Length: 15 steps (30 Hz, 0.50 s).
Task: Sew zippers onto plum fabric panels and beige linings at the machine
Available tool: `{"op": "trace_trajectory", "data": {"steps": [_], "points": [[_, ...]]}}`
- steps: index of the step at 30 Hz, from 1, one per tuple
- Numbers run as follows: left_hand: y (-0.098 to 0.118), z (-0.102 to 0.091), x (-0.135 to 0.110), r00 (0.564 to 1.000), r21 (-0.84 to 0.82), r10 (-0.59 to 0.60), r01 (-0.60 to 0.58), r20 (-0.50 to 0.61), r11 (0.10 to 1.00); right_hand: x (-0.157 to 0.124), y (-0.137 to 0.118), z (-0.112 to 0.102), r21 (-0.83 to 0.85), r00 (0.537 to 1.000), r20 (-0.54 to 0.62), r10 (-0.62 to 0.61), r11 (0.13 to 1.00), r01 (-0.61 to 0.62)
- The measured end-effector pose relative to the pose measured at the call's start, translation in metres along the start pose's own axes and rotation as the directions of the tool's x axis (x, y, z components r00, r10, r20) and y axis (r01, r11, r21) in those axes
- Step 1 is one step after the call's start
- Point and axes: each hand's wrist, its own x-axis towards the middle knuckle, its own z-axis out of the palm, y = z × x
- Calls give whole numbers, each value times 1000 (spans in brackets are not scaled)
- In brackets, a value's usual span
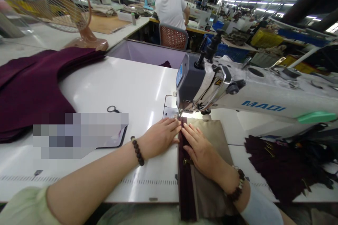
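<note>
A dark maroon zipper strip [187, 190] runs lengthwise under the needle area of the sewing machine [200, 88]. Its brass-coloured slider [186, 161] lies beside my right thumb. Along the strip's right side is a beige fabric piece [211, 197], which hangs over the table's front edge. My left hand [161, 137] lies flat, fingers stretched, with its fingertips at the strip's left edge just before the presser foot. My right hand [203, 153] rests flat on the strip and the beige fabric, fingers extended. The stitching point is partly hidden by the machine head.
Stacked maroon fabric [34, 84] covers the left of the white table [124, 84]. A phone [120, 137], partly blurred out, lies left of my left hand. More maroon pieces with zipper pulls [277, 168] are heaped at right. A fan [87, 38] and a seated person [171, 7] are beyond.
</note>
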Motion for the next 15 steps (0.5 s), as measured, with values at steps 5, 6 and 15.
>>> {"op": "trace_trajectory", "data": {"steps": [5, 6, 15], "points": [[-3, 0, 3, 1000, 9, -9, 9, -6, 1000, 5, 4, 0, 4, 1000, -7, 8, 1000, -8], [-3, 0, 3, 1000, 10, -12, 12, -7, 1000, 5, 5, 0, 3, 1000, -8, 10, 1000, -10], [-5, -1, 6, 1000, 24, -23, 23, -2, 999, 9, 9, -1, -5, 1000, 3, 7, 1000, -7]]}}
